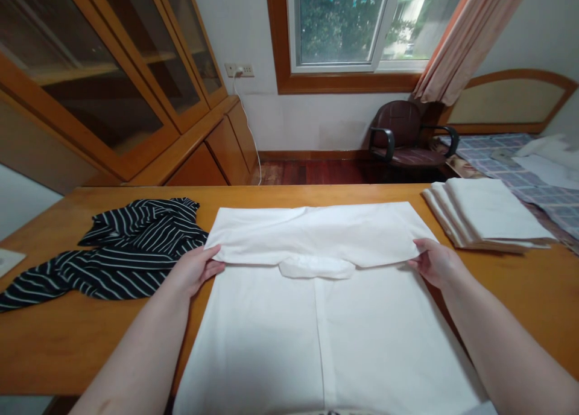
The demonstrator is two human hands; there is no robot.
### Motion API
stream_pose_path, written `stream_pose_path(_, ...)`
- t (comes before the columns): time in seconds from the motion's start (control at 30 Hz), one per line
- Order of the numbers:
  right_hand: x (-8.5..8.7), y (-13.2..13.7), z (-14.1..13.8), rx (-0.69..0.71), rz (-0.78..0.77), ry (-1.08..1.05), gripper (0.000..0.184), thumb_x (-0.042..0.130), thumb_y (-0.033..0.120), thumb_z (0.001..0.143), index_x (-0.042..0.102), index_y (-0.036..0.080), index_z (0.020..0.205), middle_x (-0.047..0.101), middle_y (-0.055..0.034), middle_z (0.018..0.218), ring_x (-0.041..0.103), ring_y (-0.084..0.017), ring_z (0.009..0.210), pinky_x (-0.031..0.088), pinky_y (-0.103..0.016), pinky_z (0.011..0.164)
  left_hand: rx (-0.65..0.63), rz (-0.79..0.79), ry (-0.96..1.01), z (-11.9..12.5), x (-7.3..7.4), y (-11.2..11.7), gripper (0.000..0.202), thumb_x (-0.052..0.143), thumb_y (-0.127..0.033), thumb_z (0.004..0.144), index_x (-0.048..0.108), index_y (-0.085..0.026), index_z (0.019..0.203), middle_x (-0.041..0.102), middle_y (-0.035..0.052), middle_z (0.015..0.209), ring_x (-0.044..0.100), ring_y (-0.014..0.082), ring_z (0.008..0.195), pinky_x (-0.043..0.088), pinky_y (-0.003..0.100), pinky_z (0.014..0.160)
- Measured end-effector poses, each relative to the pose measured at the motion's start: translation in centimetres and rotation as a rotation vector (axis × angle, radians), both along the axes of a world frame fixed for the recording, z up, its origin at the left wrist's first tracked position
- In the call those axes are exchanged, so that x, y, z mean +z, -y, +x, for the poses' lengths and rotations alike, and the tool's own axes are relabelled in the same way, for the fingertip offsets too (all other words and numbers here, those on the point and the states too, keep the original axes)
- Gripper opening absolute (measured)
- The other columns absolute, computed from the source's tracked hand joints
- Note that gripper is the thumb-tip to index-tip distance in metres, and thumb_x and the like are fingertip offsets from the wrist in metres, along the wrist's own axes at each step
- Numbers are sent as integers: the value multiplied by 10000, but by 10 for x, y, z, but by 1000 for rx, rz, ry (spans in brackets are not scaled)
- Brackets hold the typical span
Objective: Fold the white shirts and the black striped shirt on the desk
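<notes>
A white garment with a collar and a long centre seam, which looks like a shirt (pixel 271 324), lies spread on the wooden table. Its far end is folded over toward me, and the collar shows just under the fold's edge. My left hand (pixel 199 267) pinches the left corner of the folded part between thumb and fingers. At the right corner, my right hand (pixel 432 261) grips the same fold, its fingertips partly under the cloth. The near end of the shirt runs out of view at the bottom.
On the table (pixel 511 288), a black-and-white striped garment (pixel 136 246) lies crumpled at left; a stack of folded white cloth (pixel 488 213) sits at right. Beyond are a glass-door cabinet (pixel 217 137), an armchair (pixel 402 131) and a bed with a plaid cover (pixel 493 146).
</notes>
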State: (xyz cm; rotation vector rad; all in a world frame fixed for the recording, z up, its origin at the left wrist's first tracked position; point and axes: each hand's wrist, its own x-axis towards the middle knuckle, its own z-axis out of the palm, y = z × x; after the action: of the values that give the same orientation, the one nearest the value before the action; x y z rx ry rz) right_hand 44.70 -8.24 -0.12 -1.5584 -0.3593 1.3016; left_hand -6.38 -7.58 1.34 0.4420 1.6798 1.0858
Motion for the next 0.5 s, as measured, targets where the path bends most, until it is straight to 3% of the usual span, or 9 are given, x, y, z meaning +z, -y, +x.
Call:
stream_pose_path(0.13, -7, 1, 0, 62, -34, 191, 138, 619, 137, 675, 493, 193, 673, 468, 52, 437, 473, -112, 347, 562, -294, 408, -142, -79, -252, -6, -10, 0, 158, 672, -181, 697, 642, -142, 846, 676, 50, 677, 668, 166, 619, 557, 235, 563)
stream_pose_path(0.23, -1, 1, 0, 152, -85, 269, 129, 646, 155, 664, 530, 186, 712, 560, 7, 522, 559, -145, 440, 555, -282, 444, -364, -123, -612, -9, -10, 0, 181, 655, -320, 688, 649, -165, 780, 651, 41, 618, 661, 220, 659, 535, 285, 580)
stream_pose_path(0.33, 10, -2, 6, 216, -137, 311, 147, 671, 206, 677, 563, 185, 775, 627, -32, 611, 622, -179, 529, 537, -266, 471, -567, -149, -960, -12, -1, -1, 271, 648, -413, 665, 679, -186, 809, 704, 74, 790, 658, 285, 807, 510, 349, 696)
stream_pose_path(0.43, 13, -12, 21, 206, -117, 397, 167, 673, 293, 708, 584, 176, 788, 643, -52, 653, 632, -177, 574, 531, -261, 519, -573, -121, -1091, -16, 11, -11, 400, 605, -510, 687, 683, -189, 912, 706, 89, 973, 640, 298, 908, 482, 369, 779)
stream_pose_path(0.5, 11, -26, 31, 195, -64, 505, 192, 655, 341, 727, 599, 164, 775, 654, -67, 699, 618, -162, 573, 517, -255, 526, -473, -64, -1107, -20, 16, -26, 434, 539, -549, 733, 681, -188, 930, 708, 79, 968, 645, 272, 899, 482, 347, 783)
